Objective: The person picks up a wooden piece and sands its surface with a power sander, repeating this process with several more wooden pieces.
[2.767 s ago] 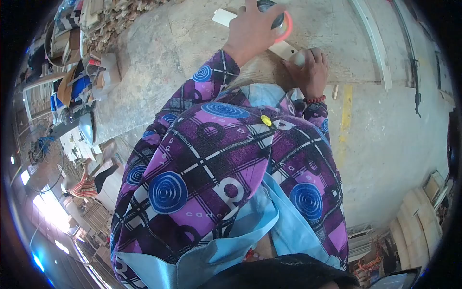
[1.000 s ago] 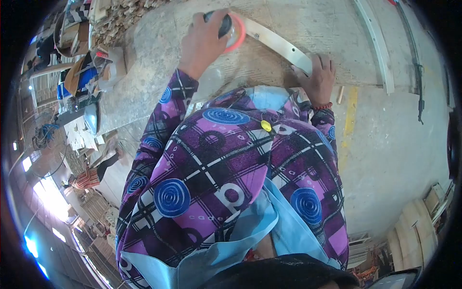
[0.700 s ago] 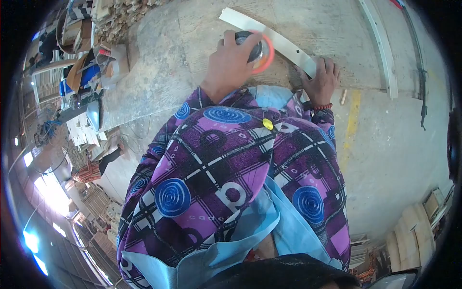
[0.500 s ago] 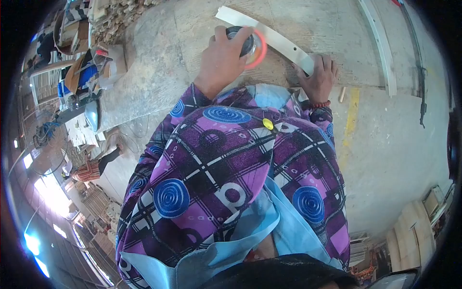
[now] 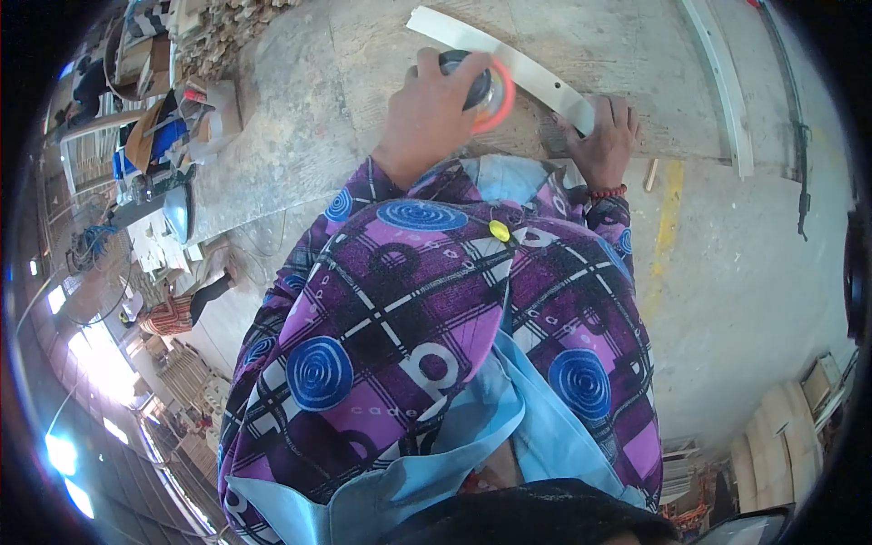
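My left hand (image 5: 427, 116) is closed over what looks like a round palm sander (image 5: 481, 84), with a black top and a bright red-orange rim. The sander is at the near edge of a pale, curved wooden strip (image 5: 504, 56); whether it touches the strip cannot be made out. A small dark hole shows near the strip's right part. My right hand (image 5: 604, 141), with a red bead bracelet at the wrist, grips the strip's right end, thumb on the near side and fingers over the top.
A long pale rail with holes (image 5: 722, 86) and a thin dark bar (image 5: 799, 136) lie to the right. Scrap wood (image 5: 213, 36) is piled at upper left. A person in a striped top (image 5: 168, 316) is at far left. Curved pale panels (image 5: 772, 450) stand at lower right.
My left hand and the sander have shifted slightly right along the strip. My right hand stays on the strip's end.
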The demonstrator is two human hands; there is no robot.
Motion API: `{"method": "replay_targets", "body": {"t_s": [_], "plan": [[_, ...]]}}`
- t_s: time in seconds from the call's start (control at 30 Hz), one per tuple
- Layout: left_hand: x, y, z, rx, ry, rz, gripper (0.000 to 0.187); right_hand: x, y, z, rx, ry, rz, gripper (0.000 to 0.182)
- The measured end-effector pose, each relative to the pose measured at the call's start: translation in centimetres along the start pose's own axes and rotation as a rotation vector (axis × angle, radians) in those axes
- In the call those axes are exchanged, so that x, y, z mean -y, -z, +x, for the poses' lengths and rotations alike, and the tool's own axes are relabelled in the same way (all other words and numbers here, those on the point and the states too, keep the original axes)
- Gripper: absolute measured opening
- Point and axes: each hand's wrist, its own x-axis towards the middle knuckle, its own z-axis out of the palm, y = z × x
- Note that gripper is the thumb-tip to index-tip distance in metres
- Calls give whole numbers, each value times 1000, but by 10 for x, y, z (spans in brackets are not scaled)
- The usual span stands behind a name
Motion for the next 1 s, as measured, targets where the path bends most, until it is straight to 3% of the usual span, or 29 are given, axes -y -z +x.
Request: {"method": "replay_targets", "body": {"t_s": [0.23,0.53,1.0], "plan": [[15,3,6,-24,35,27,59,3,-1,0,-13,2,10,49],[-11,-7,-4,-27,-82,21,61,-4,-3,0,-21,9,16,51],[-22,-6,2,22,-93,25,61,-16,3,-6,1,5,40,54]]}}
